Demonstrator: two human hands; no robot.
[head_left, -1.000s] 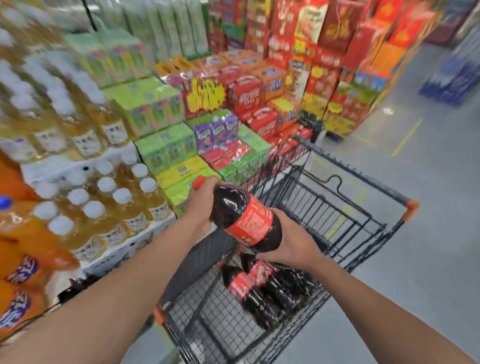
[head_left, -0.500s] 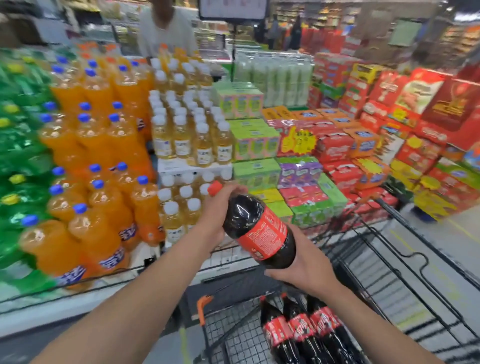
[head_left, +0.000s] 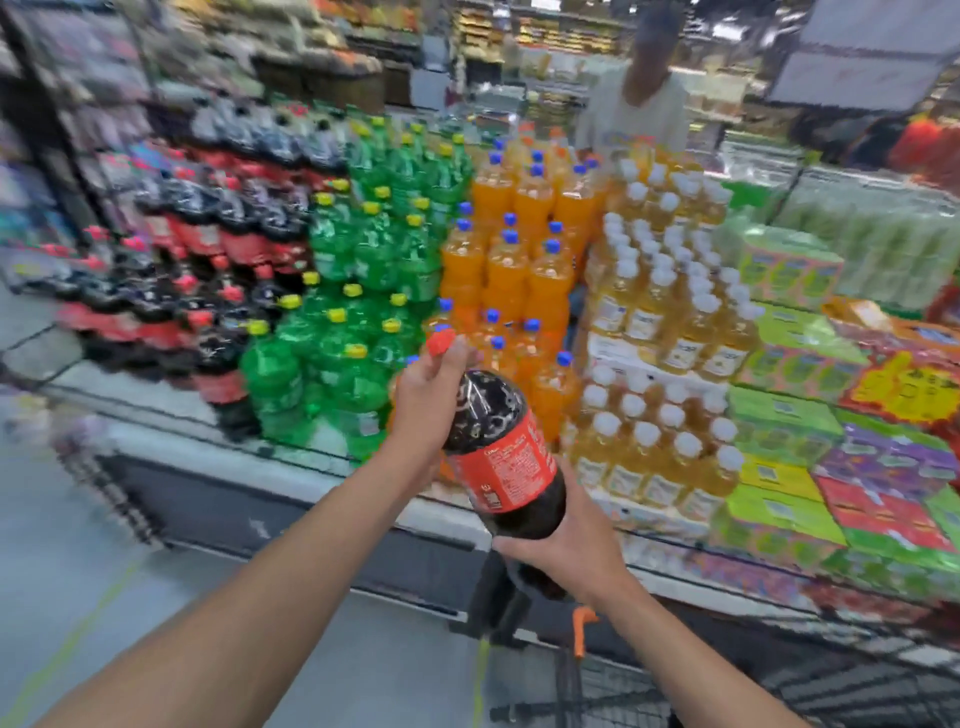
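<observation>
stacked bottles (head_left: 498, 260) crowd ahead, floor (head_left: 78, 545) open left

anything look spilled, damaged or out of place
Nothing stands out. The dark plastic cola bottle with red label is tilted but capped and intact, left hand at its neck, right hand under its base.

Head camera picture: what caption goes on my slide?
Left hand grips a cola bottle by its neck, right hand cups its base, in front of stacked green bottles and orange bottles.

Left forearm (head_left: 270, 587) and right forearm (head_left: 696, 654): bare along full visible length, slender, narrowing at the wrists. Left grip (head_left: 428, 402) and right grip (head_left: 563, 553): bare as well; nail detail lost to blur.
</observation>
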